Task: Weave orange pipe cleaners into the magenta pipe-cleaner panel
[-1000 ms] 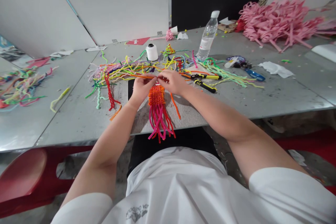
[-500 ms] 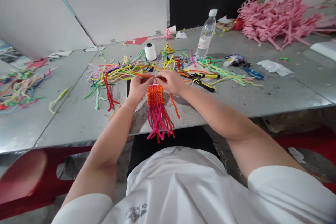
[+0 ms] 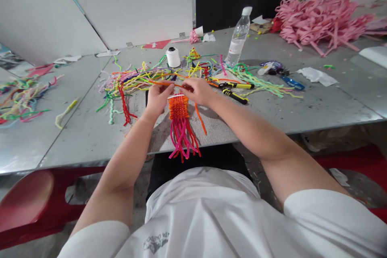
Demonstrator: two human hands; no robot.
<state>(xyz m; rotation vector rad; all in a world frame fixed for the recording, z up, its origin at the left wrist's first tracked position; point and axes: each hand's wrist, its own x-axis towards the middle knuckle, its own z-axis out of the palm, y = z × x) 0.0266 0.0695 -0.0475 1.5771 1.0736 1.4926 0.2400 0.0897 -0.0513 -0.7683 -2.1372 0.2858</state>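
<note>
A woven orange and red piece [image 3: 178,107] lies on the table near its front edge, its loose pink and red strands [image 3: 182,137] hanging over the edge. Just above its top left corner, my left hand [image 3: 159,96] pinches an orange strand [image 3: 163,83]. My right hand [image 3: 196,89] is closed at the piece's top right, fingers on the same orange strand; its fingertips are partly hidden. A white strip [image 3: 175,96] runs along the top of the weave. One more orange strand [image 3: 200,119] lies to the right of it.
Behind my hands lie heaps of coloured strands [image 3: 136,78], a white thread spool [image 3: 173,57] and a water bottle [image 3: 238,38]. Yellow-black pliers [image 3: 236,92] rest to the right. Pink loops [image 3: 323,24] pile up at the back right. Red stools [image 3: 27,201] stand below the table.
My hands have moved slightly apart above the weave, and the orange strand now shows stretched between them. The view has shifted a little.
</note>
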